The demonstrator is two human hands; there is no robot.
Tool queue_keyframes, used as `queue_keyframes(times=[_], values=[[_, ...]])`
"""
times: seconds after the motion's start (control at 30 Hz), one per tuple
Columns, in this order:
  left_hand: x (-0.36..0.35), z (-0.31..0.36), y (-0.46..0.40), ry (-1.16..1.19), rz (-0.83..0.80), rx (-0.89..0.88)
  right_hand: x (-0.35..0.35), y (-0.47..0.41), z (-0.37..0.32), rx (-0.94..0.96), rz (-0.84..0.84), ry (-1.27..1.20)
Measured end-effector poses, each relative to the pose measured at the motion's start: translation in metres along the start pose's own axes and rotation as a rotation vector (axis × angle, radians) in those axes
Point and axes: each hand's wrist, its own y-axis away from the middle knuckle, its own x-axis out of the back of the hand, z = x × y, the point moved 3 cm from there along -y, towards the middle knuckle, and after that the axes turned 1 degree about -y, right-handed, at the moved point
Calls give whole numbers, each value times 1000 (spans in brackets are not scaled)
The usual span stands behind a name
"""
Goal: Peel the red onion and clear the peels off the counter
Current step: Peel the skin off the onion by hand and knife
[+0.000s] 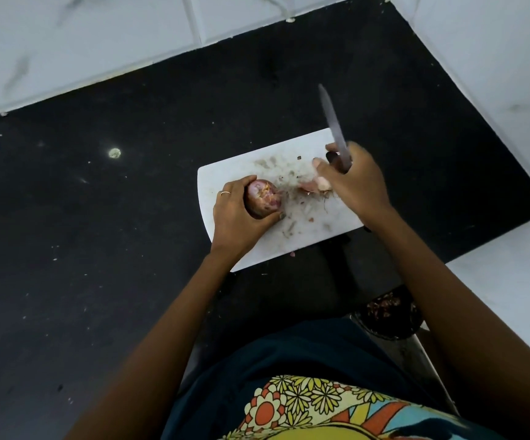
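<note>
A red onion [263, 198] sits on the left part of a white cutting board [308, 223], with its cut end showing. My left hand [237, 217] grips it from the left, fingers curled round it. My right hand [354, 182] holds a knife [333, 122] by the handle, blade pointing up and away from the board. Pink peel pieces [316, 185] lie on the board just left of my right hand, partly hidden by it. Small scraps and smears dot the board's middle.
The board lies on a black counter [98, 233] bounded by white tiled walls at the back and right. A dark bowl [387, 312] holding reddish peels sits below the counter edge near my right forearm. One small peel scrap [292, 254] lies at the board's near edge.
</note>
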Motion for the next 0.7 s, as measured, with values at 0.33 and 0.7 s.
queue_keyframes(times=[0.33,0.7], values=[[12,3,2,213,172,82,-27,31,-4,134,-179,214],[32,8,2,318,248,122,-91,41,-23,378,-102,375]])
